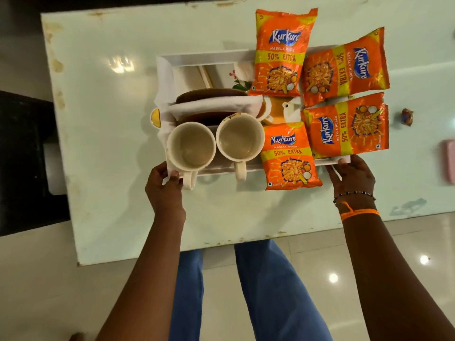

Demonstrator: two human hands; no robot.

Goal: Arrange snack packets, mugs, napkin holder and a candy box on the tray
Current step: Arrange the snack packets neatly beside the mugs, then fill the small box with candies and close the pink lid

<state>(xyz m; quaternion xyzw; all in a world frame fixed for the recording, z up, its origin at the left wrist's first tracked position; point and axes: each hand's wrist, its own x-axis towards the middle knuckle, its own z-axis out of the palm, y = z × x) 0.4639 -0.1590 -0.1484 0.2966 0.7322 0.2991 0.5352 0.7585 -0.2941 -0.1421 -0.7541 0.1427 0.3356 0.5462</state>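
Now we have both hands on the tray's near corners: our left hand point(164, 179) curls its fingers round the near-left corner of the tray point(204, 57), just beside the left mug's handle, and our right hand point(350, 174) lies on the near-right corner, thumb on the rim, its fingertips hidden, so we cannot tell how tightly it grips. To shift or lift well, we judge both sides should move together and stay level, since the near snack packet point(289, 156) overhangs the front rim and could slide off. Behind our hands stand the two mugs point(191, 146), side by side and touching, with the napkin holder point(214, 104) just beyond. Farther off, three more packets point(347, 129) crowd the right side, one jutting over the far rim. A pink thing at the table's point(103, 119) right edge may be the candy box point(449, 161), not yet on board.
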